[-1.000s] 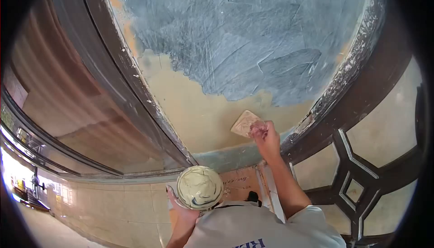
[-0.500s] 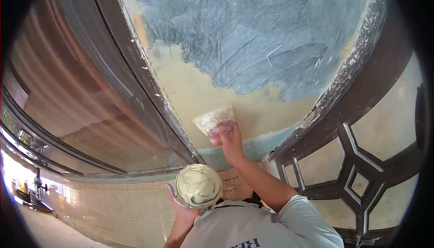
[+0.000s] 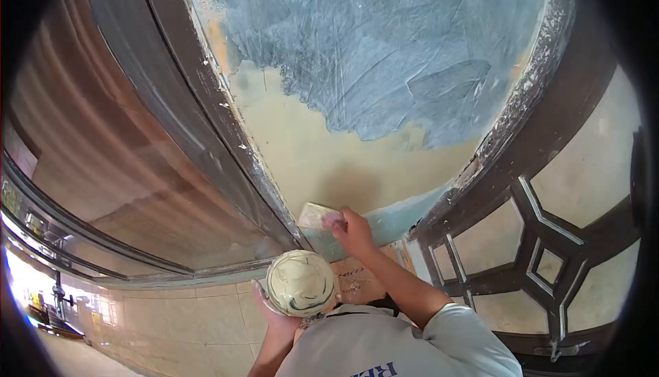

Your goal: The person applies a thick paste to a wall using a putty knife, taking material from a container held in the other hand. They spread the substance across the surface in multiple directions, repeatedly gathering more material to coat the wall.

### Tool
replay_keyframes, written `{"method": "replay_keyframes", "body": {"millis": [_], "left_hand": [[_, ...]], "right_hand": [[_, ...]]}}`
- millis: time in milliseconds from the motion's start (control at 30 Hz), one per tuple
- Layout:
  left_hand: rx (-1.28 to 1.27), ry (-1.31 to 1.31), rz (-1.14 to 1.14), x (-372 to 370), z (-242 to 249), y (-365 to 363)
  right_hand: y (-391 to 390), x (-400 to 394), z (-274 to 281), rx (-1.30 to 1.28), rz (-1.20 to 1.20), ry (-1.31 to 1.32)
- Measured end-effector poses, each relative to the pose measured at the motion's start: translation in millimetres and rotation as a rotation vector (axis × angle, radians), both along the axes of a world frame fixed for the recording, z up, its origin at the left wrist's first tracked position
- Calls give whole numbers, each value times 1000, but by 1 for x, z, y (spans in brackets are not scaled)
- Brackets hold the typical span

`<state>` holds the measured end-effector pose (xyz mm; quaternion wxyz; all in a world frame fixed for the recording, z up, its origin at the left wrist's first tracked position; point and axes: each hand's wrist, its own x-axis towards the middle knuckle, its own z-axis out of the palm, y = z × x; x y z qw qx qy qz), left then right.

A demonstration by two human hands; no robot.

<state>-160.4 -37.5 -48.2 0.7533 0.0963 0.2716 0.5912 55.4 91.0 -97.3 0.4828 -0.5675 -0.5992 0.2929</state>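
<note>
Since the earlier frames our right hand (image 3: 352, 229) has swept the putty scraper (image 3: 314, 215) from the right side of the wall panel (image 3: 322, 164) down and to the left, so that the blade now sits low on the cream band, just beside the dark door frame (image 3: 206, 109) and touching the pale blue strip (image 3: 384, 220) along the bottom. That hand is closed round the scraper's handle, fingers pinched tight; the blade lies close against the surface, though we cannot tell how flat it bears. Our left hand (image 3: 269, 310) cups a round hawk of cream putty (image 3: 301, 283) from below, held level near our chest, well apart from the wall. Above, the blue-grey coat (image 3: 384, 54) stands with a ragged lower edge over the cream layer. The risks, as we judge them, are at the corner — a blade run too hard into the frame would smear putty onto the dark wood, already flecked white along its edge, and a tilted blade would leave ridges in the fresh cream band. The loaded hawk is the other worry — if our left wrist tips while we look at the wall, the mound may slide onto the tiled floor (image 3: 192, 322) below.
</note>
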Motion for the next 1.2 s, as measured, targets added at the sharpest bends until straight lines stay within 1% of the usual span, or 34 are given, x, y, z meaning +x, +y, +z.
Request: {"method": "replay_keyframes", "body": {"millis": [67, 100, 167, 233, 300, 333, 400, 467, 500, 533, 600, 633, 667, 700, 767, 800, 833, 900, 967, 1033, 1067, 1100, 1133, 1167, 1200], "left_hand": [[23, 19, -28, 2, -1, 2], [47, 40, -52, 3, 0, 3], [32, 19, -57, 5, 8, 2], [16, -3, -59, 4, 14, 2], [-28, -36, -51, 2, 15, 0], [-30, -38, -51, 1, 13, -1], [-16, 38, -7, 1, 6, 3], [-21, 32, -20, -3, -8, 6], [-27, 28, -34, -4, -12, 6], [-30, 29, -35, -2, -10, 5], [66, 152, -19, 4, -5, 7], [65, 153, -29, 5, -4, 7], [0, 62, -34, 6, -3, 8], [-66, -28, -38, 7, -3, 9], [-26, -29, -54, 10, 2, 6], [17, -34, -58, 10, 4, 5], [18, -30, -60, 9, 2, 5], [78, -51, -38, 6, -3, 1], [96, -84, -15, -3, -12, -5], [370, 866, -35, -8, -18, -11], [293, 544, -38, -7, -9, -12], [293, 547, -37, -6, -9, -11], [261, 256, -30, -4, -11, -10], [226, -33, -24, -2, -11, -9], [226, -32, -24, 1, -11, -7]], "right_hand": [[11, 2, 34, 72, -19, -153], [17, 9, 35, 72, -23, -153], [25, 37, 27, 186, -113, -52], [23, 59, 12, 275, -166, 288], [3, 95, -21, -21, -292, 344], [-6, 91, -37, -23, -292, 342], [-22, 87, -68, 35, -269, 496], [-22, 58, -93, -30, -135, 529], [-19, 40, -83, 6, -64, 544], [-16, 21, -62, 43, 5, 559], [-3, -6, -10, -111, 16, 619], [4, -23, 10, -78, 19, 734], [9, -37, 24, -43, 22, 848], [13, -47, 29, -40, 11, 850], [18, -60, 33, -12, 67, 909], [19, -60, 24, -68, 11, 902], [20, -57, 4, -66, 10, 906], [19, -41, -63, -120, -61, 746], [11, -17, -139, -159, -100, 806], [-7, 4, -177, -283, -295, 902], [-12, 14, -178, -285, -293, 904], [-17, 24, -175, -368, -332, 699], [-21, 30, -172, -448, -369, 489], [-21, 32, -169, -450, -368, 491], [-16, 36, -158, -296, -320, 317]]}}
